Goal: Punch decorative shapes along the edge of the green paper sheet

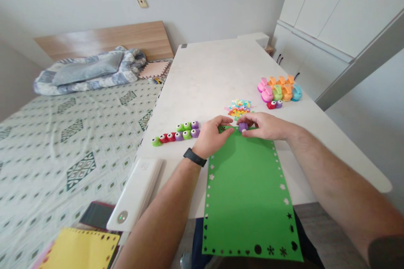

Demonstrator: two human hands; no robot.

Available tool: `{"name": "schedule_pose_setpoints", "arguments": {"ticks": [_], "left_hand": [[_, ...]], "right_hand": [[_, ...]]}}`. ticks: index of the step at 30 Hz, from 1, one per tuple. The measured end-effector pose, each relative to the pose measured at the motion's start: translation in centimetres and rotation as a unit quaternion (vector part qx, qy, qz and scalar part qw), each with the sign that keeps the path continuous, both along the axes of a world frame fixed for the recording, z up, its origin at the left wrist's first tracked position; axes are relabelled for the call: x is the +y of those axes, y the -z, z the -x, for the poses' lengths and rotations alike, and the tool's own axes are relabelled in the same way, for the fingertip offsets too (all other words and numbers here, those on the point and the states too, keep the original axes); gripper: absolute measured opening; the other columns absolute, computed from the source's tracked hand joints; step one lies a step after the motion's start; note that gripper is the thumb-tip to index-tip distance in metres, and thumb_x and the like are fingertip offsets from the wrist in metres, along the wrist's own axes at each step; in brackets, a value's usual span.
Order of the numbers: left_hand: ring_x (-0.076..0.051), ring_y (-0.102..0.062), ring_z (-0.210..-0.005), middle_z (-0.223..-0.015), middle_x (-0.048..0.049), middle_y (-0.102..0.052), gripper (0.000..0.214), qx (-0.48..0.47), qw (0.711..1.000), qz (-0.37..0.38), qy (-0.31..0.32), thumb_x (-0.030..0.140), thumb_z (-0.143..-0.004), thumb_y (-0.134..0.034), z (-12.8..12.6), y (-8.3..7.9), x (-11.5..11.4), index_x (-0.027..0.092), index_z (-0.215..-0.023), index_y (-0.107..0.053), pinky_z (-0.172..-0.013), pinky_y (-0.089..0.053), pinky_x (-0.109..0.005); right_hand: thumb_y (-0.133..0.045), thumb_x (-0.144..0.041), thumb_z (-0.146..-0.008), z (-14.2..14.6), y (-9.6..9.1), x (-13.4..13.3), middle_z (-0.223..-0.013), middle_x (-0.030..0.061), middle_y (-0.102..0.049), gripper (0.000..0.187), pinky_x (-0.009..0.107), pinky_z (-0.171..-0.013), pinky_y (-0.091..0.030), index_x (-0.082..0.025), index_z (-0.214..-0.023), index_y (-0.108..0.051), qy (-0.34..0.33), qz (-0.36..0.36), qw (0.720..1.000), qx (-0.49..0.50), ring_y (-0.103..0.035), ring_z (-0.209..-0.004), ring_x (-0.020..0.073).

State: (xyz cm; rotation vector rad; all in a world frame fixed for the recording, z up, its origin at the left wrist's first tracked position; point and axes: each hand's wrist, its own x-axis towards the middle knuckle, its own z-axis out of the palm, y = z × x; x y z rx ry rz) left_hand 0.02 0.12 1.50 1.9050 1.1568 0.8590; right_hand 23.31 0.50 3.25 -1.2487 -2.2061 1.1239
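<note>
A green sheet of paper (249,193) with shapes punched along its edges lies partly on the table and overhangs the near side. My right hand (265,126) grips a small purple craft punch (243,127) at the sheet's far edge. On the far left corner, my left hand (216,134) pinches the paper between thumb and fingers; its fingertips are partly hidden. Just beyond both hands lies a pile of colourful paper cutouts (240,107). Left of my left hand stand rows of small green, red and purple punches (179,135).
Larger pink, orange, green and blue punches (280,89) stand at the right, with two small punches (274,104) before them. A white device (135,193) lies at the table's left edge. Yellow punched paper (80,248) is at lower left, beside a bed (78,134).
</note>
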Motion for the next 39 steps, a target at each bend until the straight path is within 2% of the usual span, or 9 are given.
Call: {"name": "schedule_pose_setpoints", "arguments": {"ticks": [5,11,22,29,39], "left_hand": [[-0.018,-0.071,-0.098,-0.108,-0.0052,-0.076,0.025,-0.001,1.0,-0.002,0.001,0.022,-0.085,-0.069,0.0,-0.02,0.0,0.019,-0.111,-0.07,-0.09,-0.055,-0.031],[-0.018,-0.071,-0.098,-0.108,-0.0059,-0.076,0.026,-0.003,1.0,-0.004,0.0,0.022,-0.085,-0.07,0.04,0.11,0.08,0.018,-0.11,-0.07,-0.089,-0.056,-0.031],[-0.018,-0.071,-0.1,-0.11,-0.0059,-0.076,0.026,-0.006,1.0,0.002,0.004,0.023,-0.086,-0.07,0.01,0.19,0.03,0.019,-0.111,-0.07,-0.09,-0.056,-0.032],[-0.018,-0.071,-0.098,-0.108,-0.0067,-0.076,0.026,-0.005,1.0,0.001,-0.001,0.023,-0.085,-0.07,-0.01,0.0,-0.02,0.018,-0.111,-0.07,-0.089,-0.056,-0.032],[-0.018,-0.071,-0.097,-0.107,-0.0068,-0.076,0.027,-0.004,1.0,0.005,0.001,0.023,-0.085,-0.069,0.02,-0.07,-0.11,0.018,-0.112,-0.07,-0.088,-0.056,-0.031]], "right_hand": [[-0.071,-0.035,-0.084,0.01,0.0,-0.12,-0.109,0.0076,-0.073,0.045,0.033,-0.081,-0.05,-0.019,-0.125,-0.064,0.0,-0.006,1.0,-0.006,-0.066,-0.095,0.0212],[-0.07,-0.039,-0.085,-0.08,0.29,0.0,-0.108,0.0076,-0.073,0.041,0.033,-0.082,-0.05,-0.019,-0.121,-0.065,-0.006,-0.018,1.0,-0.008,-0.065,-0.093,0.021],[-0.07,-0.035,-0.084,-0.03,0.28,-0.02,-0.106,0.0066,-0.073,0.043,0.032,-0.079,-0.049,-0.018,-0.123,-0.066,0.0,-0.024,1.0,-0.016,-0.065,-0.089,0.0194],[-0.068,-0.043,-0.086,0.02,0.39,0.15,-0.099,0.006,-0.072,0.041,0.029,-0.073,-0.047,-0.017,-0.118,-0.068,-0.006,-0.028,0.999,-0.019,-0.063,-0.083,0.0183],[-0.07,-0.041,-0.084,0.06,0.26,-0.06,-0.092,0.0048,-0.071,0.037,0.029,-0.072,-0.046,-0.017,-0.112,-0.069,0.001,-0.005,1.0,0.0,-0.061,-0.079,0.0172]]}}
